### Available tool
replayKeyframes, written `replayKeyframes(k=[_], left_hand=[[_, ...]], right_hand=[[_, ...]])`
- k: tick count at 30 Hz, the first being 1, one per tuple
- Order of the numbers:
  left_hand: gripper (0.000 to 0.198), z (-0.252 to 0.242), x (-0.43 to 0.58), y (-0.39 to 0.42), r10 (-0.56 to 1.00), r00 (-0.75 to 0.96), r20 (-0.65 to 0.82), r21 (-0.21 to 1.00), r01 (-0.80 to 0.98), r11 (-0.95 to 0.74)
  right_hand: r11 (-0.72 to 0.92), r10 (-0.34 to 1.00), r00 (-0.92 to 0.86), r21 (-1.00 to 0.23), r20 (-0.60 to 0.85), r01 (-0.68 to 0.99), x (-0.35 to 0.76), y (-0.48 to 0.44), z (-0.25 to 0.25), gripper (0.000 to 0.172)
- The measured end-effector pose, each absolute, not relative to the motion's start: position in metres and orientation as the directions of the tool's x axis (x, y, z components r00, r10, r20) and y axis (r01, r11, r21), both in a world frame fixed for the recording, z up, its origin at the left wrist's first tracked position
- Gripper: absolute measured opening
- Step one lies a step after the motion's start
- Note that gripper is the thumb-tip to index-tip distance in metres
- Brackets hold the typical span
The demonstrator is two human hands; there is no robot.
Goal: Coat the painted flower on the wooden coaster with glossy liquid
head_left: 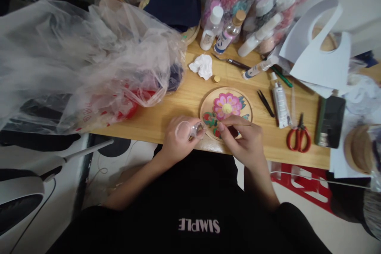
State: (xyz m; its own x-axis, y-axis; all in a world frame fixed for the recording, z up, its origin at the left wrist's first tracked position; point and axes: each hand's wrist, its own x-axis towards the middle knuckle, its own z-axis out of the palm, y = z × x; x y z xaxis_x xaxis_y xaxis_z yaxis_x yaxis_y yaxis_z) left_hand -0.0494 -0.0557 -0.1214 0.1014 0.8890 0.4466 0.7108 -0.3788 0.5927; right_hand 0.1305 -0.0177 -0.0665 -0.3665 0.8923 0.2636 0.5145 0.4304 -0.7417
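Left hand: fingers curled round clear vial, at the front edge of the table. Right hand: thumb and fingertips pinching thin stick over plate (flower-painted, lying by that edge). Scissors near the table's front right corner.

Definitely a craft workspace. Around the flowery disc: bottles at 12, squeeze tube at 3, scissors at 4 o'clock.
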Motion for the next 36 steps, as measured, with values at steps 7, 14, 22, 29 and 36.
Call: replayKeyframes(k=[7,14,22,29,36], left_hand=[[0.015,-0.12,-0.049,-0.055,0.886,0.102,0.453,0.587,0.713,-0.383],[0.017,-0.121,-0.048,-0.055,0.89,0.094,0.447,0.59,0.717,-0.372],[0.014,-0.117,-0.047,-0.053,0.922,0.018,0.387,0.631,0.723,-0.279],[0.014,-0.12,-0.048,-0.054,0.924,0.02,0.381,0.642,0.714,-0.28],[0.015,-0.12,-0.047,-0.054,0.919,0.015,0.394,0.639,0.715,-0.286]], right_hand=[[0.317,0.937,-0.295,-0.816,0.189,0.483,0.13,-0.019,-0.068,0.012],[0.176,0.979,-0.173,-0.891,0.112,0.419,0.133,-0.019,-0.068,0.014],[0.137,0.989,-0.001,-0.908,0.149,0.396,0.145,-0.017,-0.07,0.014],[0.184,0.974,-0.018,-0.744,0.225,0.643,0.139,-0.01,-0.071,0.014],[0.237,0.963,-0.063,-0.714,0.262,0.659,0.135,-0.008,-0.073,0.015]])
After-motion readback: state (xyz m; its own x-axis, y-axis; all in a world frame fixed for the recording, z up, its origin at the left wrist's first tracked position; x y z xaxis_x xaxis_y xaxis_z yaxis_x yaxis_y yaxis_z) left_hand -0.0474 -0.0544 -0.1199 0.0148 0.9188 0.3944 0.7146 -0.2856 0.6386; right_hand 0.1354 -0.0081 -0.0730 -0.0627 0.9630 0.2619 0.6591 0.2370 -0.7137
